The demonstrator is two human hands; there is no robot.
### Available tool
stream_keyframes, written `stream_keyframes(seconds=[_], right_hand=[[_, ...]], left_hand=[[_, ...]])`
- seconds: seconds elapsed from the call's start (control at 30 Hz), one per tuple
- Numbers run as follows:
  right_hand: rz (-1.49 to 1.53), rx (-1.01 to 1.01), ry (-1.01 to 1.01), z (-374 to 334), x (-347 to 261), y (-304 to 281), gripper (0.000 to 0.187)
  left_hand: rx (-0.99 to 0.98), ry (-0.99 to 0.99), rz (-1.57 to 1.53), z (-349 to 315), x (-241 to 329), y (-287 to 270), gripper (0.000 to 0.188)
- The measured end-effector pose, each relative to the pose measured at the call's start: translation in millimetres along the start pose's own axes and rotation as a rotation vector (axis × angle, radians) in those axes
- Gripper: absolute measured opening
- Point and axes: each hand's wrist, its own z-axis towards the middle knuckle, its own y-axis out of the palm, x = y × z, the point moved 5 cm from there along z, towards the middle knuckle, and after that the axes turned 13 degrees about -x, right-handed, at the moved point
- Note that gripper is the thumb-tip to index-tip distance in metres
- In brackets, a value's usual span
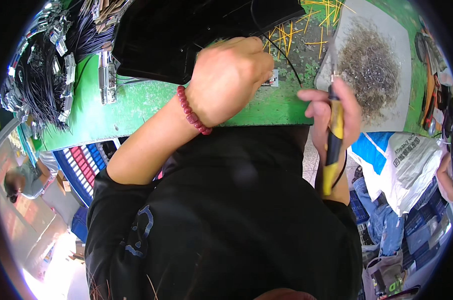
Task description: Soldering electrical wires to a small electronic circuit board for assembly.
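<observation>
My left hand (236, 75), with a red bead bracelet (187, 111) at the wrist, is closed in a pinch at the near edge of a glossy black plastic piece (161, 40). Its fingertips are mostly hidden, so what they grip cannot be made out. Right beside them on the green bench lies a small pale part (274, 78). A thin black wire (286, 59) arcs down past the knuckles. In my right hand (347, 112) is a soldering iron (331, 145) with a yellow and black handle, its tip pointing away over a grey sheet (406, 95).
Several yellow wires (286, 37) are scattered at the back. Dark solder debris (371, 70) covers part of the grey sheet. Bundles of metal-cased parts with black leads (41, 75) crowd the left. Hand tools (429, 95) line the right edge; a white sack (401, 160) stands below.
</observation>
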Motion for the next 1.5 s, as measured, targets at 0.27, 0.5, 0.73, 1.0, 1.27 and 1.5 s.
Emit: stream_keyframes(seconds=[0.27,0.5,0.73,1.0,1.27,1.5], right_hand=[[-0.455,-0.287,-0.287,25.6,-11.3,17.3,0.021],[-0.393,-0.317,-0.273,26.7,-11.0,24.2,0.018],[-0.413,-0.368,-0.282,25.7,-10.7,27.2,0.017],[-0.366,-0.300,-0.254,25.1,-11.0,25.2,0.021],[-0.402,-0.274,-0.263,25.2,-10.1,27.8,0.023],[-0.416,-0.369,-0.258,26.3,-8.4,31.3,0.027]], left_hand=[[0.097,0.000,0.185,-4.5,7.4,-1.9,0.011],[0.085,-0.075,0.229,-7.0,9.2,-3.0,0.012],[0.128,-0.104,0.093,-9.8,6.1,4.9,0.013],[0.187,-0.059,0.106,-14.1,8.2,8.5,0.015],[0.132,-0.102,0.073,-14.6,6.5,7.8,0.015],[0.098,-0.115,0.065,-14.0,7.0,4.5,0.013]])
